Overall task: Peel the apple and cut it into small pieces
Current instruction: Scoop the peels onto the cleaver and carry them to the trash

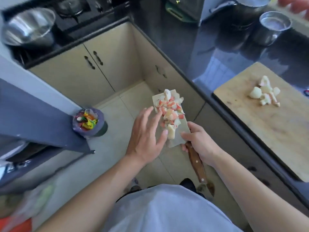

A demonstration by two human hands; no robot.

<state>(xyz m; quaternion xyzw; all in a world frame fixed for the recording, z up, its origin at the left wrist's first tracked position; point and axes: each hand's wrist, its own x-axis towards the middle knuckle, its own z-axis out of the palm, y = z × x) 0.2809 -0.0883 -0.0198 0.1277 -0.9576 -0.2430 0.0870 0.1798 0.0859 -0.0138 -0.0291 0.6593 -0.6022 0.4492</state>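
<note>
Many apple peels (168, 113) on cleaver (173, 131) | right hand (199, 143) grips | left hand (147, 133) beside

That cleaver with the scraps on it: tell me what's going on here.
The right hand grips the cleaver by its wooden handle, held flat over the floor and loaded with apple peels. The left hand, fingers straight, steadies the pile from the side. A lined trash bin stands to the left. Peeled apple pieces remain on the wooden cutting board.
</note>
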